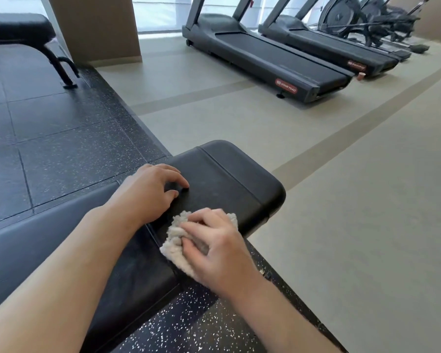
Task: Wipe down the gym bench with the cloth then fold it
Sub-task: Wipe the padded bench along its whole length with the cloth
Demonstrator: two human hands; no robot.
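Note:
A black padded gym bench (229, 174) runs from the lower left up to the middle of the head view. A crumpled off-white fluffy cloth (175, 244) lies on its right edge. My right hand (215, 247) sits on top of the cloth, fingers curled into it and bunching it against the pad. My left hand (148, 192) rests on the bench's left side just beyond the cloth, fingers loosely bent with the tips touching the pad and nothing held.
A second black bench (18, 29) stands at the far left on the dark speckled rubber flooring (61, 154). Two treadmills (270, 59) and elliptical machines (372, 19) line the back on the beige floor (354, 200). A tan pillar (97, 26) rises behind.

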